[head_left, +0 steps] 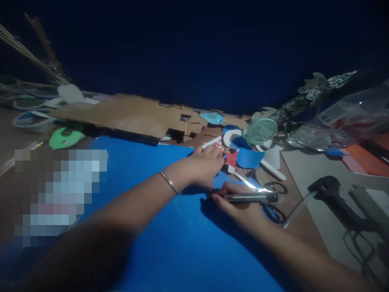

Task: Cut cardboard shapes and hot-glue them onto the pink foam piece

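A large blue sheet (146,162) lies in front of me. My left hand (202,166) presses down on its right part, fingers spread towards the far edge, a silver bangle (168,182) on the wrist. My right hand (237,198) grips a utility knife (249,197) with a grey body and dark rear end. Its tip is close to my left thumb and hidden by my fingers. Scissors (247,182) with black handles lie just beyond the knife. Past my left fingertips are a red patterned scrap (231,157) and a curved blue piece (249,158).
Brown cardboard (121,113) lies along the back, with a blue paper fish (212,118) on it. A mint-green fan (260,130) stands behind the scraps. At right are a black glue gun (331,198) and plastic bag (337,117); at left, a green fish shape (65,138).
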Demonstrator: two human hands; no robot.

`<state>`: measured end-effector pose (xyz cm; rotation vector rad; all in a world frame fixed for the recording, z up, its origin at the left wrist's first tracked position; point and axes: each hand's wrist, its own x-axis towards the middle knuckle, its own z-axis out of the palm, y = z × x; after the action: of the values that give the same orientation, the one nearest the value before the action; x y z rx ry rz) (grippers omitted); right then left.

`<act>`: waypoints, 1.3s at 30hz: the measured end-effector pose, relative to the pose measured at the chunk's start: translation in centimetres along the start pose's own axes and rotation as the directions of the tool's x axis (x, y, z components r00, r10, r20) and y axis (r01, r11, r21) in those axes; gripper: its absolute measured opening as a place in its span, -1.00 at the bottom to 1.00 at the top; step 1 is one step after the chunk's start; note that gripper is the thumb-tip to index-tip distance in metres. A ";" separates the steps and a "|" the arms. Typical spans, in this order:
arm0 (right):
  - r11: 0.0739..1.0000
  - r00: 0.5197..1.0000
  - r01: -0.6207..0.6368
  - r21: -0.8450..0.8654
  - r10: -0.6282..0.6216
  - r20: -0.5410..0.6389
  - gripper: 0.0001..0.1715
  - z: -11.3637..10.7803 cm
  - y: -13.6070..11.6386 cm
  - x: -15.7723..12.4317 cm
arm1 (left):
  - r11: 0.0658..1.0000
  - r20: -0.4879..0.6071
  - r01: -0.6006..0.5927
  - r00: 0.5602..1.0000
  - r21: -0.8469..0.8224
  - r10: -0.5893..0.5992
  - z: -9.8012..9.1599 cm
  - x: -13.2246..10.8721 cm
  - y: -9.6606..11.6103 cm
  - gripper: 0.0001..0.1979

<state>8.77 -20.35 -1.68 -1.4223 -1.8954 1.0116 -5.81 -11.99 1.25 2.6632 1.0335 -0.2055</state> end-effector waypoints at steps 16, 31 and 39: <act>0.999 0.999 -0.022 -0.026 0.021 -0.049 -0.75 -0.1 -0.5 -0.1 | 1.000 -0.003 -0.014 1.000 -0.012 0.014 0.1 0.0 0.1 -0.23; 0.999 0.986 0.013 -0.045 -0.021 -0.167 -0.69 -0.2 0.1 -0.4 | 1.000 0.034 -0.008 0.999 0.004 0.007 -0.6 -0.3 0.4 -0.24; 1.000 0.999 -0.009 0.012 0.010 -0.049 -0.73 -0.1 0.1 -0.4 | 1.000 0.007 -0.014 1.000 0.010 0.014 -0.5 -0.2 0.3 -0.33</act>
<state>9.06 -20.67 -1.69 -1.4380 -1.8465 0.9816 -5.69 -12.17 1.82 2.6760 1.0134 -0.2169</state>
